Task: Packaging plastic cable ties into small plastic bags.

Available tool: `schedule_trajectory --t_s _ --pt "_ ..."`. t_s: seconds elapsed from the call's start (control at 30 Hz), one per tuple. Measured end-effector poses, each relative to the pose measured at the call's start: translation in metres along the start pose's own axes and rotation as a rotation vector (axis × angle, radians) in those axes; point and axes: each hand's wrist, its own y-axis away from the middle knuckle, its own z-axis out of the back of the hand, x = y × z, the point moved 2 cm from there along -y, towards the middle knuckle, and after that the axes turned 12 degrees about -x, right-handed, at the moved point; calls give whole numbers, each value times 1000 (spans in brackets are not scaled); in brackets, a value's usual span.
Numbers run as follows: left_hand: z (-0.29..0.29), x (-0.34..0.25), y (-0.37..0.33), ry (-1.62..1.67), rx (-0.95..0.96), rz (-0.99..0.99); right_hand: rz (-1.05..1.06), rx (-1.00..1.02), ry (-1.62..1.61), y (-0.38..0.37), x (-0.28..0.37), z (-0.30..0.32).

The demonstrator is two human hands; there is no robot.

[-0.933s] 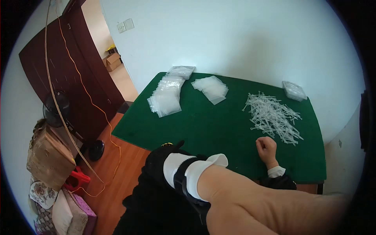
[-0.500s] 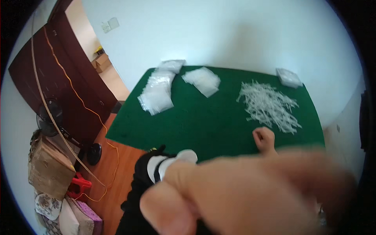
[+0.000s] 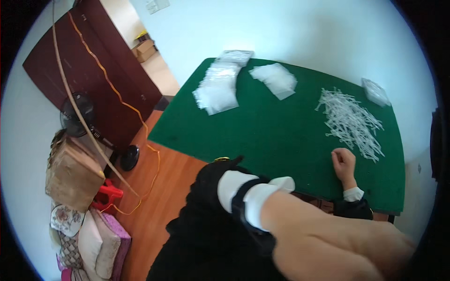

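Observation:
My left hand (image 3: 337, 243) is very close, large and partly blurred; its arm reaches across from a black sleeve with a white cuff (image 3: 253, 196) and a dark strap. Its fingers run out of clear view at the lower right, so what they do is hidden. On the green table my right hand (image 3: 345, 163) rests with fingers curled in, nothing visible in them. Just beyond it lies a loose pile of thin whitish plastic sticks (image 3: 351, 122).
Overlapping clear plastic bags (image 3: 218, 89) lie at the table's far left, with more flat bags (image 3: 276, 79) beside them. A packed clear bag (image 3: 376, 92) sits at the far right corner. On the left are a fan (image 3: 77, 112), a cardboard box (image 3: 75, 173), cushions (image 3: 101, 239) and an orange cord (image 3: 157, 173).
The view has shifted, so the table sits higher and further right. My left hand has moved toward the lower right, uncovering its cuff and my right wrist. My right hand stays curled on the table.

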Motion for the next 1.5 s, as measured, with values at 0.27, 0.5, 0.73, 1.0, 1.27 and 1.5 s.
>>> schedule_trajectory --t_s 0.27,0.5,0.73,1.0,1.27,1.5 --pt "14 -21 -11 71 51 -12 -49 45 76 -2 -9 -4" --pt "16 0 9 -67 104 542 -19 -11 68 -6 2 -5" --pt "85 -13 86 -210 89 862 -66 5 59 -7 9 -1" --pt "120 -80 272 -796 -367 1491 -97 4 5 -10 7 2" --pt "80 -106 470 -1193 -1237 1839 -75 -11 -19 -10 3 2" --pt "39 -130 476 -977 -1209 2151 -88 6 -22 -5 1 2"
